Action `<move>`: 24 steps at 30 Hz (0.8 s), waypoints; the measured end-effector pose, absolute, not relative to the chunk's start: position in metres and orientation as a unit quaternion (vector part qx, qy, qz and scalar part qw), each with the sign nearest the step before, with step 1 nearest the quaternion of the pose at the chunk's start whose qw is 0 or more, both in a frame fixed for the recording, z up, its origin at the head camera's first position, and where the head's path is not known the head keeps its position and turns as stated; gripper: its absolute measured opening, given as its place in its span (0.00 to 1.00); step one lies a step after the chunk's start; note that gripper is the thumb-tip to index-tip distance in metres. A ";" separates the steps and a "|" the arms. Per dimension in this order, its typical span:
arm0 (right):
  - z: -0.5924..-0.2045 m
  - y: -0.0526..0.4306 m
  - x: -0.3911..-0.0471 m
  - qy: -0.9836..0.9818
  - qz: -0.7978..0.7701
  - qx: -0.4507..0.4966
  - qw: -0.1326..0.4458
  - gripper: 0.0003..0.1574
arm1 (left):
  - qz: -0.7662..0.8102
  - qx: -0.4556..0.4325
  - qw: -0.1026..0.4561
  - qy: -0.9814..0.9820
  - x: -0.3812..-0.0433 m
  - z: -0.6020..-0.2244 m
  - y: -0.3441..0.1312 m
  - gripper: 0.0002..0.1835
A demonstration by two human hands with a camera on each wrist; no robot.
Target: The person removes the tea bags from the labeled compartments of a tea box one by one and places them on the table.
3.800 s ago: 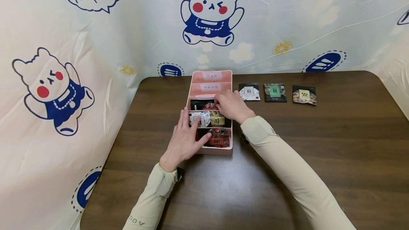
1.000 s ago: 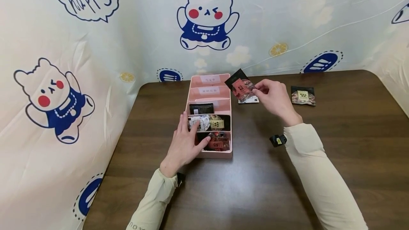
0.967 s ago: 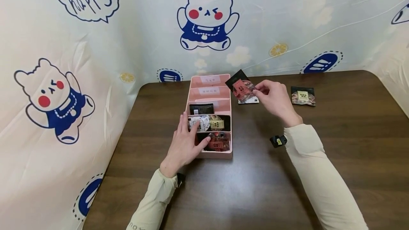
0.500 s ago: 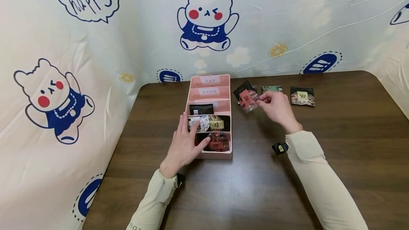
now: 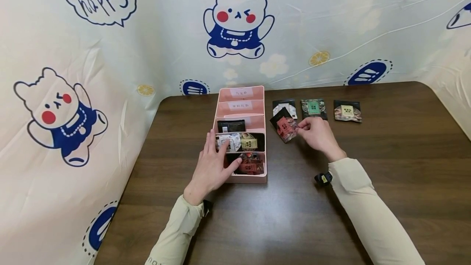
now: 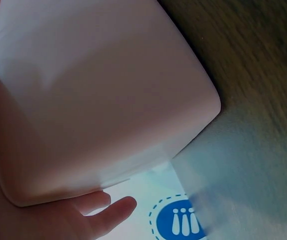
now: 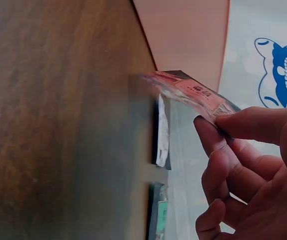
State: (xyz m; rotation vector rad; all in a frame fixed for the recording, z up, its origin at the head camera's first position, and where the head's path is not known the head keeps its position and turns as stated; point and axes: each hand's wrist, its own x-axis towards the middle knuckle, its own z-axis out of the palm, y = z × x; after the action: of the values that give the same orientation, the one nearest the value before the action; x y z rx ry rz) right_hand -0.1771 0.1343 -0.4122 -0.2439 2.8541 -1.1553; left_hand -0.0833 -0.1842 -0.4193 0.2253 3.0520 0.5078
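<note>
My right hand (image 5: 319, 136) pinches a black-and-red tea sachet (image 5: 284, 126) by its edge, between thumb and fingers. In the right wrist view the sachet (image 7: 196, 92) tilts up off the wooden table. My left hand (image 5: 211, 162) rests on the pink divided box (image 5: 245, 178), its fingers spread along the left wall and the thumb over the front compartment. In the left wrist view fingertips (image 6: 118, 212) show past the rim of the box (image 6: 108, 100). Inside are a red sachet (image 5: 253, 167), a white one (image 5: 229, 142), a yellow-labelled one (image 5: 250, 143) and a black packet (image 5: 232, 126).
Right of the box, a white sachet (image 5: 286, 108), a green-labelled sachet (image 5: 314, 108) and a yellow-labelled sachet (image 5: 347, 111) lie in a row. The held sachet overlaps the white one's lower edge. A printed curtain (image 5: 165, 32) hangs behind the table (image 5: 279, 216).
My right hand first reached into the box, then came out with the red sachet. It has since lowered it toward me, uncovering the white and green sachets. My left hand stays put.
</note>
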 end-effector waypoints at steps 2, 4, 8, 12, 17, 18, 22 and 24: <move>-0.415 0.134 -0.176 0.926 -0.369 -0.077 0.029 0.10 | 0.163 0.073 0.018 0.984 -0.083 -0.419 -0.184 0.44; -0.417 0.135 -0.175 0.927 -0.365 -0.076 0.031 0.09 | 0.164 0.074 0.017 0.984 -0.083 -0.419 -0.184 0.44; -0.419 0.136 -0.174 0.929 -0.360 -0.074 0.034 0.09 | 0.166 0.075 0.016 0.983 -0.083 -0.419 -0.184 0.44; -0.420 0.138 -0.174 0.930 -0.359 -0.070 0.037 0.10 | 0.168 0.075 0.016 0.983 -0.083 -0.419 -0.184 0.44; -0.423 0.141 -0.173 0.930 -0.360 -0.059 0.048 0.15 | 0.166 0.077 0.015 0.983 -0.083 -0.420 -0.184 0.44; -0.423 0.142 -0.172 0.930 -0.359 -0.057 0.052 0.16 | 0.166 0.077 0.015 0.983 -0.083 -0.420 -0.184 0.44; -0.424 0.143 -0.169 0.932 -0.350 -0.059 0.072 0.16 | 0.166 0.076 0.014 0.983 -0.083 -0.420 -0.184 0.44; -0.423 0.143 -0.167 0.933 -0.344 -0.065 0.086 0.16 | 0.166 0.076 0.014 0.983 -0.083 -0.420 -0.184 0.44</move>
State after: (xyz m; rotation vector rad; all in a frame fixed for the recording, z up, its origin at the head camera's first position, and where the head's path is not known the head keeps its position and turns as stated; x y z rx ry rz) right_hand -0.1674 0.1431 -0.4235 -0.1932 2.7808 -1.0257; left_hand -0.0833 -0.1840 -0.4198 0.2376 3.0616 0.5175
